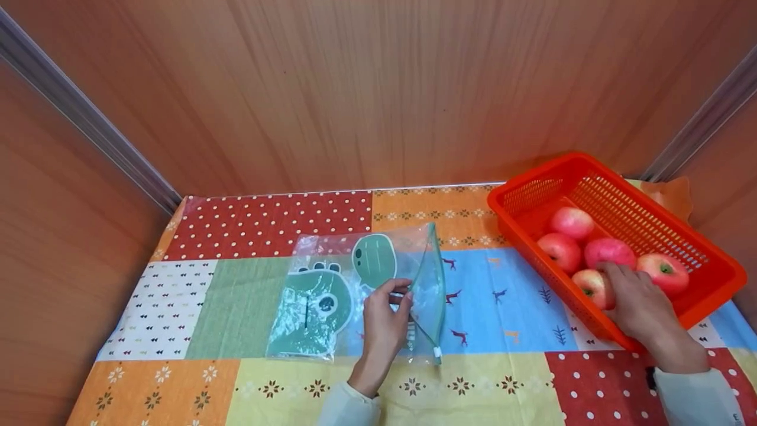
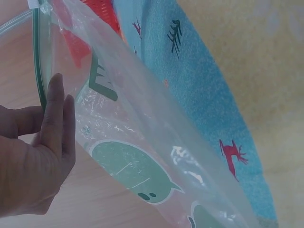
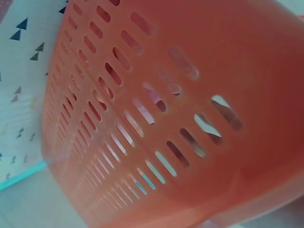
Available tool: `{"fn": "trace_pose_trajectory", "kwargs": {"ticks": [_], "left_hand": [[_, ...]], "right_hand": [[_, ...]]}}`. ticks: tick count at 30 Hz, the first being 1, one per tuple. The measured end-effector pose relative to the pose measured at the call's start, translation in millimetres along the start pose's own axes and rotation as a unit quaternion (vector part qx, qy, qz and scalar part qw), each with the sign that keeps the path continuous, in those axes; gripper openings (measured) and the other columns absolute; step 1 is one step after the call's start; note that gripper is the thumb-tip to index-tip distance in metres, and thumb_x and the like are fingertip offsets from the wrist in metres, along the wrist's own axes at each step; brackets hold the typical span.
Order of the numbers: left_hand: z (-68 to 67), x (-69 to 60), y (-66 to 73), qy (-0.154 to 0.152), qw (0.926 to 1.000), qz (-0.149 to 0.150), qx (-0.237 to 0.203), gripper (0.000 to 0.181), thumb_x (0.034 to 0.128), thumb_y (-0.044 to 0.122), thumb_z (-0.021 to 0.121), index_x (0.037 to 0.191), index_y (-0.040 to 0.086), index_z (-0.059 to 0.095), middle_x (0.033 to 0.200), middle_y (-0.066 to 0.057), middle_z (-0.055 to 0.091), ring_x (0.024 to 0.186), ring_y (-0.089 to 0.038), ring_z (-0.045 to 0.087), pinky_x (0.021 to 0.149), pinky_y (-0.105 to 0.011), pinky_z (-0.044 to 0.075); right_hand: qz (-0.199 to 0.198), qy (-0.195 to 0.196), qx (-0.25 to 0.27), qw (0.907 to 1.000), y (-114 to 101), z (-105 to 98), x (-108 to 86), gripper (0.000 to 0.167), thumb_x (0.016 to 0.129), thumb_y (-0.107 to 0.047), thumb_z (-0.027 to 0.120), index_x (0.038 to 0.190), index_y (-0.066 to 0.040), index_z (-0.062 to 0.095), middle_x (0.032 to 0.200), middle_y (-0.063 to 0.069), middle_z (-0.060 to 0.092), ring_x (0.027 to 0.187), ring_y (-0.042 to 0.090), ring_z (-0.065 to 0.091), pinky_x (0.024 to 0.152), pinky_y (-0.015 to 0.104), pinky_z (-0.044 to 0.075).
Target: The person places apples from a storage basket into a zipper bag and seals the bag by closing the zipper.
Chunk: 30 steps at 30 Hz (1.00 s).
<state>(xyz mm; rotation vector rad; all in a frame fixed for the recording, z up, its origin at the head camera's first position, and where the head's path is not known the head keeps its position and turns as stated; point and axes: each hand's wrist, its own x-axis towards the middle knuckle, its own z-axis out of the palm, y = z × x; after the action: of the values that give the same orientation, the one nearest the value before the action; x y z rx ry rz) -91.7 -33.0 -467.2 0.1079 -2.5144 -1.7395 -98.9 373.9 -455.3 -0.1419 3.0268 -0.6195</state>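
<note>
A clear plastic zipper bag (image 1: pixel 312 313) with green cartoon prints lies on the patterned cloth, its mouth to the right and parted. My left hand (image 1: pixel 384 325) pinches the near edge of that mouth between thumb and fingers. In the left wrist view, the bag's green edge (image 2: pixel 38 61) runs behind the fingers. My right hand (image 1: pixel 641 305) reaches over the rim of the red basket (image 1: pixel 718 284) and grips a red-yellow apple (image 1: pixel 590 288). Several other apples, among them a pink one (image 1: pixel 571 222), lie in the basket. The right wrist view shows the basket's slotted wall (image 3: pixel 228 156); the hand is hidden there.
The patchwork tablecloth (image 1: pixel 260 307) covers the table. Wooden panels (image 1: pixel 378 94) stand behind and on both sides. The basket sits at an angle on the right, close to the right panel. A white slider (image 1: pixel 437 352) sits at the bag's near corner.
</note>
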Motion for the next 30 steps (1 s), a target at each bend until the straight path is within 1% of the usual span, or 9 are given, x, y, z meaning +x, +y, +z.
{"fn": "trace_pose_trajectory", "kwargs": {"ticks": [4,7,12,15,17,20,26,30], "left_hand": [[0.0,-0.2,-0.5,0.001,1.0000,0.001,0.001,0.020,0.0981,-0.001,0.070,0.117,0.003,0.075,0.103,-0.009,0.073,0.085,-0.017,0.067,0.068,-0.026,0.061],[-0.1,0.1,-1.6,0.006,0.9999,0.012,-0.001,0.019,0.0971,-0.002,0.071,0.115,0.002,0.076,0.101,-0.009,0.074,0.083,-0.017,0.068,0.066,-0.026,0.061],[-0.6,0.1,-2.5,0.009,0.9997,0.021,-0.004,0.019,0.0964,-0.002,0.072,0.115,0.001,0.076,0.101,-0.010,0.074,0.083,-0.017,0.069,0.065,-0.026,0.061],[-1.2,-0.1,-2.3,0.006,0.9998,0.020,-0.008,0.019,0.0969,-0.002,0.072,0.115,0.001,0.075,0.101,-0.010,0.074,0.084,-0.017,0.069,0.066,-0.027,0.061],[-1.5,-0.1,-2.0,0.003,0.9998,0.019,-0.009,0.019,0.0971,-0.002,0.071,0.116,0.001,0.075,0.102,-0.010,0.074,0.084,-0.017,0.069,0.066,-0.027,0.061],[-1.8,-0.1,-1.9,0.001,0.9998,0.018,-0.012,0.019,0.0973,-0.002,0.071,0.116,0.001,0.075,0.102,-0.009,0.074,0.084,-0.017,0.068,0.066,-0.027,0.061],[-1.4,0.7,-2.5,-0.001,0.9998,0.018,-0.010,0.020,0.0977,-0.002,0.071,0.117,0.001,0.075,0.103,-0.010,0.074,0.084,-0.017,0.068,0.066,-0.027,0.061],[-1.1,1.4,-1.8,-0.003,1.0000,0.009,-0.003,0.020,0.0981,-0.001,0.070,0.117,0.002,0.075,0.104,-0.010,0.074,0.085,-0.017,0.069,0.069,-0.027,0.062]], "right_hand": [[-0.024,0.012,-0.020,0.9995,2.3,1.2,1.5,0.086,0.071,-0.021,0.096,0.140,-0.001,0.049,0.124,0.027,0.057,0.106,0.048,0.053,0.083,0.070,0.055],[-0.042,0.027,-0.031,0.9982,3.9,2.3,1.5,0.084,0.069,-0.018,0.097,0.138,0.000,0.053,0.122,0.027,0.060,0.104,0.048,0.055,0.083,0.070,0.055],[-0.057,0.049,-0.026,0.9968,4.9,3.8,-0.6,0.081,0.069,-0.011,0.095,0.138,0.001,0.055,0.123,0.027,0.062,0.104,0.046,0.055,0.084,0.070,0.054],[-0.051,0.048,-0.023,0.9973,5.2,3.8,-2.6,0.084,0.069,-0.008,0.094,0.142,0.002,0.053,0.128,0.029,0.060,0.107,0.047,0.053,0.087,0.073,0.051],[-0.039,0.040,-0.020,0.9982,5.5,3.6,-4.0,0.085,0.070,-0.007,0.093,0.144,0.002,0.052,0.131,0.030,0.058,0.108,0.050,0.052,0.089,0.075,0.050],[-0.030,0.036,-0.015,0.9988,5.9,2.6,-5.4,0.087,0.071,-0.007,0.093,0.145,0.002,0.050,0.132,0.031,0.057,0.108,0.051,0.051,0.089,0.076,0.049],[-0.031,0.065,-0.017,0.9973,6.9,-3.4,-8.3,0.086,0.068,-0.006,0.096,0.140,0.003,0.050,0.129,0.032,0.055,0.105,0.051,0.050,0.087,0.078,0.049],[-0.025,0.074,-0.018,0.9968,5.9,-8.8,-10.5,0.089,0.065,-0.003,0.096,0.140,0.003,0.049,0.128,0.034,0.053,0.106,0.052,0.047,0.086,0.080,0.047]]}}
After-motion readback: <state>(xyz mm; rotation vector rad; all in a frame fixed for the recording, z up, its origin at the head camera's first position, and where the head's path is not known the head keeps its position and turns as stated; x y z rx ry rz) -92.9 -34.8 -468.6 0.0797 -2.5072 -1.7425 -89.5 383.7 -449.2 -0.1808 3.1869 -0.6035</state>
